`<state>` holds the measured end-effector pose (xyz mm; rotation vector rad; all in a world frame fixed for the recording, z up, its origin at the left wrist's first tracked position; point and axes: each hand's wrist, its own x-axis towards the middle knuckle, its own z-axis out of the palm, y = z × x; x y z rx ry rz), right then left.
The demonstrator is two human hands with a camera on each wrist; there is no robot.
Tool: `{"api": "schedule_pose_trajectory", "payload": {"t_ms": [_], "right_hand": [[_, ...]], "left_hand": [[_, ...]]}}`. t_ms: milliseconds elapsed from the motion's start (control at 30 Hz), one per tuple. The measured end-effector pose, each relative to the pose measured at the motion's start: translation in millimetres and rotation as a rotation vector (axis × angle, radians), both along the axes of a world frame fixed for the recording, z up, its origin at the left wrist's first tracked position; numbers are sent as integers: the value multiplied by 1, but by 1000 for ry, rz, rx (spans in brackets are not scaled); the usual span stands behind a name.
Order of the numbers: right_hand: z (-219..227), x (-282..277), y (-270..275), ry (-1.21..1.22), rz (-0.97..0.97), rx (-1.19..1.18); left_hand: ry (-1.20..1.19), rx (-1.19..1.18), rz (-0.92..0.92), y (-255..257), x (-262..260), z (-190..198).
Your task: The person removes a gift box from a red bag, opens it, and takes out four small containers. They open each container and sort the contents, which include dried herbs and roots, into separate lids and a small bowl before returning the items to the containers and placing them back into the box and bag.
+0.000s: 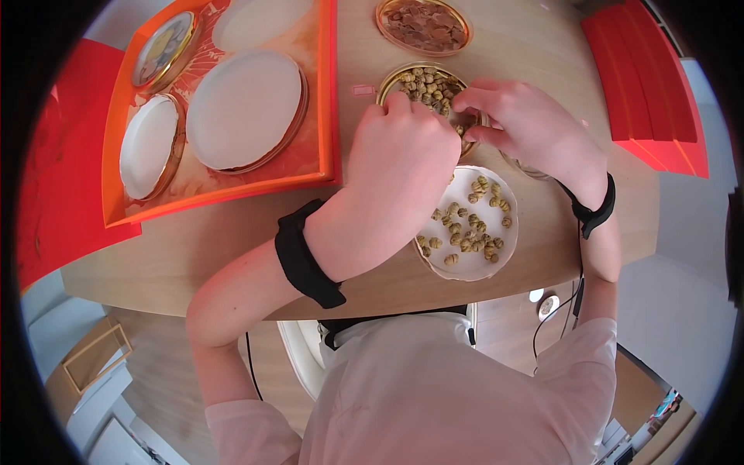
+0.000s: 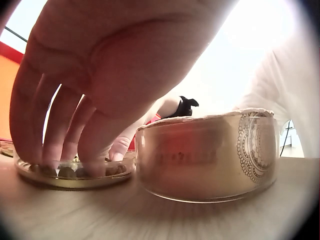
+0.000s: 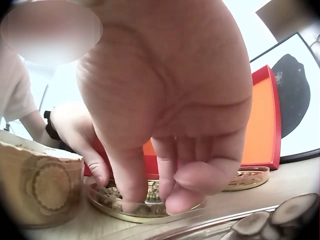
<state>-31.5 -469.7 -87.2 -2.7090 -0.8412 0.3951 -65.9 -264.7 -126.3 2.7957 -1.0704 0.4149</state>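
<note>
A shallow gold-rimmed dish (image 1: 383,90) holds many small olive-brown dried pieces (image 1: 426,81). From its left side, the left hand (image 1: 407,159) reaches down; in the left wrist view the fingers (image 2: 70,135) extend among the pieces. The right hand (image 1: 535,128) comes in from the right, thumb and forefinger apart over the dish; in the right wrist view its fingertips (image 3: 182,200) are down at the dish (image 3: 131,218). Whether either hand touches a piece cannot be told. Nearer the body stands a clear round container (image 2: 205,160) with a white top (image 1: 465,267) bearing scattered pieces.
An orange-red box (image 1: 329,147) at the left holds several round containers. Beyond the dish is another dish of brown flakes (image 1: 425,27). Red boxes (image 1: 651,85) stand at the far right. A container of dark-edged slices (image 3: 252,223) lies partly under the right hand.
</note>
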Motion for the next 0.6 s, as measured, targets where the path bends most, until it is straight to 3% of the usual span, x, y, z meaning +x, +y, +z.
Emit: {"api": "schedule_pose_trajectory", "payload": {"t_ms": [600], "right_hand": [[-5,3,-1,-107,77,-10]], "left_hand": [[97,33,2,-2,-1,9]]}}
